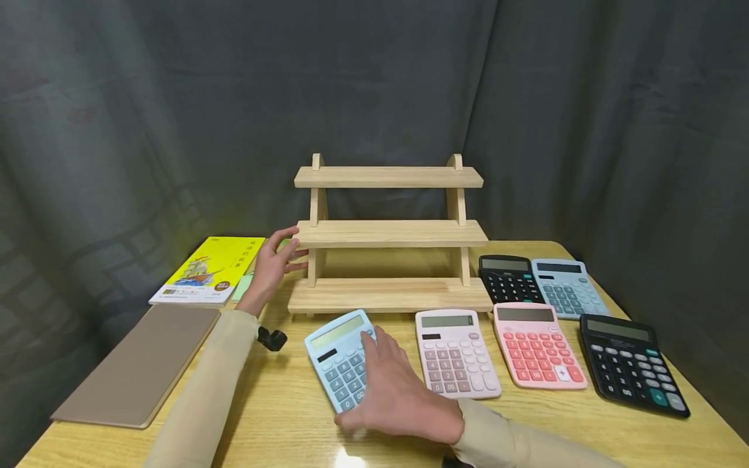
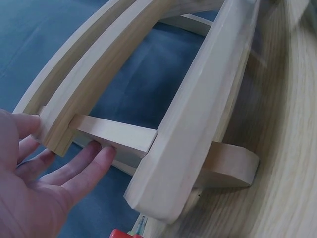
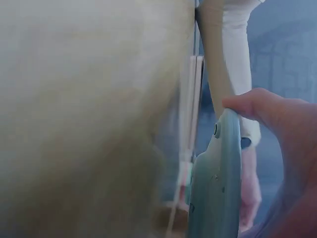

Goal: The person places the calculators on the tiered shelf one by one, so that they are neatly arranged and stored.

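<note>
A light blue calculator is tilted in front of the stand, above the tabletop. My right hand grips it, thumb at its near end and fingers along its right edge, covering part of the keys. From the right wrist view the same calculator shows side-on, the thumb on its end. A three-tier wooden display stand stands at the back. My left hand holds the left end of its middle shelf; in the left wrist view the fingers reach under the board to the side support.
Right of the held calculator lie a pale pink calculator, a pink one and a black one. Behind them are another black calculator and a blue one. A yellow book and a brown notebook lie at left.
</note>
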Tool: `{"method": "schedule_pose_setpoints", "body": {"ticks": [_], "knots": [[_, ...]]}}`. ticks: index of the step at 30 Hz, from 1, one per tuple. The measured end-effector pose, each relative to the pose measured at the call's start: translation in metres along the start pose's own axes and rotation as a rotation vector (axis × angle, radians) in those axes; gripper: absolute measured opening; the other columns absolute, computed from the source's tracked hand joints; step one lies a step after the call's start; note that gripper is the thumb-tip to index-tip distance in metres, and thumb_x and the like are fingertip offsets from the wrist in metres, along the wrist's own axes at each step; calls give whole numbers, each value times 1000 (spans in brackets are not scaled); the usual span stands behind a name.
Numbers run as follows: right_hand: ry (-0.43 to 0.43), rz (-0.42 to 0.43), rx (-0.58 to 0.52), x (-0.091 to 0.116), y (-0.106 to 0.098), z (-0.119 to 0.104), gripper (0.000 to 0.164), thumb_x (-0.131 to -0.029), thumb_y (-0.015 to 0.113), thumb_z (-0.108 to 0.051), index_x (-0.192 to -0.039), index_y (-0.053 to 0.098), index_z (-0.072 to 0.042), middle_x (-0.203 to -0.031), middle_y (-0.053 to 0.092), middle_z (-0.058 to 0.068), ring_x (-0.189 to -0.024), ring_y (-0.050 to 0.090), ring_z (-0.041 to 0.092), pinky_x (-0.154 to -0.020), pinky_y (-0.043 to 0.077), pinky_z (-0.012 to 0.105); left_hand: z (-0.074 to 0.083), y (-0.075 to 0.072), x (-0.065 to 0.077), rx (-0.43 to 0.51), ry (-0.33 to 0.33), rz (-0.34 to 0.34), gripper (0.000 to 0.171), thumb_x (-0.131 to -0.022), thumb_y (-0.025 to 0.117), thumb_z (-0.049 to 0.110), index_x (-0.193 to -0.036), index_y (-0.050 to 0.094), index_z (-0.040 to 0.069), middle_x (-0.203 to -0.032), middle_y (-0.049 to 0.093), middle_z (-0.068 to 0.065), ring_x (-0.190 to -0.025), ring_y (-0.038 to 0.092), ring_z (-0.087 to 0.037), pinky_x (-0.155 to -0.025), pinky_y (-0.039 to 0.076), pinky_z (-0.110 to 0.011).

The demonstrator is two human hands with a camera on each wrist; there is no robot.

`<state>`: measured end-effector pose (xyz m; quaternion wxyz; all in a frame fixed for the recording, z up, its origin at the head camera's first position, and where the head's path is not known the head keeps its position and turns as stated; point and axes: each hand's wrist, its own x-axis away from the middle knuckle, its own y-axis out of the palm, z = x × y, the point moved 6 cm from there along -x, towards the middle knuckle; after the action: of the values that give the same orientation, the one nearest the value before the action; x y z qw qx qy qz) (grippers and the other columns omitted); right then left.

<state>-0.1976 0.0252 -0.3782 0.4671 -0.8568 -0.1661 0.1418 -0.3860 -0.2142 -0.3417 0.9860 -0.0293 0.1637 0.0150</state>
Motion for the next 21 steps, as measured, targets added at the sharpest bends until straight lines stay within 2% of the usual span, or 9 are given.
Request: {"method": "schedule_pose_setpoints", "body": {"ticks": [5,9,12,13,15,17,19,21], "knots": [[-45,80,-6,-5,-23,1,135,-55,91,-56,-156,25,3,-160,20,31,-148,21,44,-120,19,59,1,0,-1,6,-5,-4,47,-108,52,24,-149,44,3,-155,35,-17,-121,56,-50,-94,53,-60],[-54,143,34,-15,-45,3,138,-55,90,-59,-157,20,3,-162,15,30,-150,17,42,-121,15,56,2,0,-1,5,-4,-11,47,-108,51,23,-149,44,3,-155,35,-15,-122,54,-53,-94,51,-62],[-63,199,70,-27,-63,4,140,-57,87,-64,-158,18,4,-163,13,29,-150,16,41,-121,15,55,2,-1,-1,4,-3,-16,47,-108,51,24,-150,43,3,-155,35,-14,-115,63,-41,-94,51,-62],[-68,216,75,-32,-69,4,141,-57,86,-65,-158,17,4,-163,13,29,-150,17,41,-121,15,54,1,-1,0,4,-2,-16,48,-108,51,24,-150,43,2,-156,34,-14,-114,64,-40,-94,51,-61],[-84,247,74,-43,-82,5,140,-58,85,-66,-158,16,4,-162,18,27,-148,24,40,-121,17,55,0,-1,0,-5,-5,-12,48,-108,51,25,-150,43,3,-155,35,-14,-112,66,-35,-94,53,-59],[-96,276,68,-54,-95,4,140,-58,86,-65,-157,16,4,-159,24,25,-142,33,38,-120,22,56,-2,-1,1,-2,-7,-11,47,-108,51,25,-150,44,4,-155,35,-15,-113,65,-36,-94,53,-59],[-103,292,64,-65,-109,1,139,-59,86,-64,-157,15,4,-156,30,22,-138,36,35,-120,24,55,-3,-1,0,-1,-6,-12,47,-108,51,25,-149,45,4,-155,35,-14,-117,62,-41,-93,54,-57],[-102,309,70,-76,-123,-4,138,-61,87,-63,-157,14,4,-156,29,22,-138,35,35,-121,23,53,-3,0,0,-8,-1,-14,48,-108,51,26,-150,45,4,-154,35,-14,-116,63,-39,-93,55,-55]]}}
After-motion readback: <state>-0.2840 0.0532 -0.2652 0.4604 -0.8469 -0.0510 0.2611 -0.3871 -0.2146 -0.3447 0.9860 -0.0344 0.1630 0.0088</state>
